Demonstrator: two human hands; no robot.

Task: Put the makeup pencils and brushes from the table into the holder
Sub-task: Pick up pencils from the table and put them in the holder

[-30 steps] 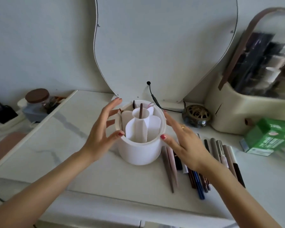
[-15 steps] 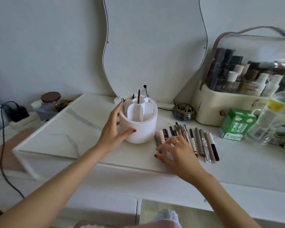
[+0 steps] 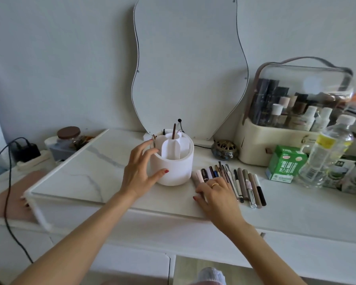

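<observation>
The white round holder (image 3: 177, 171) stands mid-table with inner dividers; a brown pencil (image 3: 174, 131) and a few other sticks stand in it. My left hand (image 3: 140, 171) wraps its left side, fingers at the rim and thumb on the front wall. Just right of the holder, several makeup pencils and brushes (image 3: 247, 186) lie side by side in a row. My right hand (image 3: 216, 194) rests palm down on the row's left part. Its fingertips curl onto the pencils and hide what they touch.
A wavy mirror (image 3: 189, 68) leans on the wall behind the holder. On the right stand a brass burner (image 3: 224, 150), a clear-lidded cosmetic case (image 3: 265, 140), a green carton (image 3: 286, 163) and a water bottle (image 3: 329, 153). A jar (image 3: 68, 134) and a charger (image 3: 27, 150) sit far left.
My head has pulled back, widening the view. My right hand left the holder and came down onto the pencil row. My left hand stays on the holder.
</observation>
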